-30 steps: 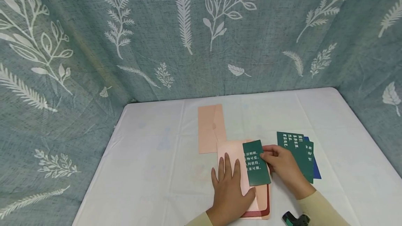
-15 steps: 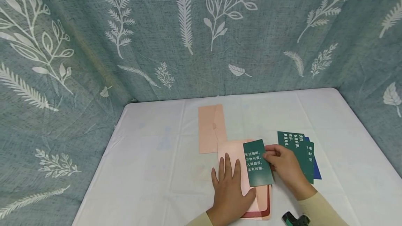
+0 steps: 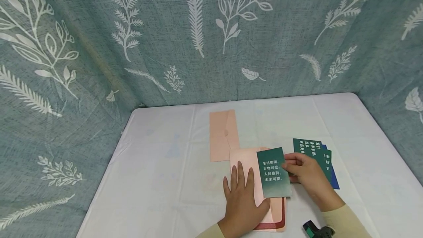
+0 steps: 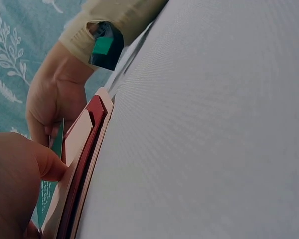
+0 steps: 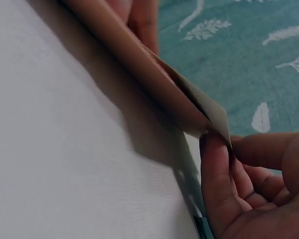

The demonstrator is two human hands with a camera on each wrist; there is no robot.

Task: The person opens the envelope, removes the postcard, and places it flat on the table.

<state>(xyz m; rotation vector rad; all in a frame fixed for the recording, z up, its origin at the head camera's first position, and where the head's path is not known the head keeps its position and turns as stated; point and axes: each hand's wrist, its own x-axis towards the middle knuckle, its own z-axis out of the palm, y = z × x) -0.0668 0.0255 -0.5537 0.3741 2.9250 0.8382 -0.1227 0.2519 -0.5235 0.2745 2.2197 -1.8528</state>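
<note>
My left hand (image 3: pixel 243 201) lies flat with spread fingers on a pale pink envelope (image 3: pixel 237 155), over a small stack with a dark red-edged piece (image 3: pixel 282 210). A green card (image 3: pixel 272 190) with white writing sticks out of the envelope's right side, its left edge seeming to lie within it. My right hand (image 3: pixel 308 175) pinches the card's right edge between thumb and fingers. In the left wrist view the card (image 4: pixel 46 196) stands tilted off the stack. The right wrist view has the pinching right hand (image 5: pixel 259 184) close up at the card's pale underside (image 5: pixel 217 117).
Another pink envelope (image 3: pixel 221 135) lies flap up farther back. Several green cards (image 3: pixel 308 148) and a blue card (image 3: pixel 335 183) are piled to the right, partly behind the right hand. A dark wrist device (image 3: pixel 317 230) sits by the right sleeve. Patterned curtain (image 3: pixel 211 65) borders the white table.
My right hand has moved slightly rightward, drawing the green card with it, so more of its writing and right part show. The left hand has stayed in place.
</note>
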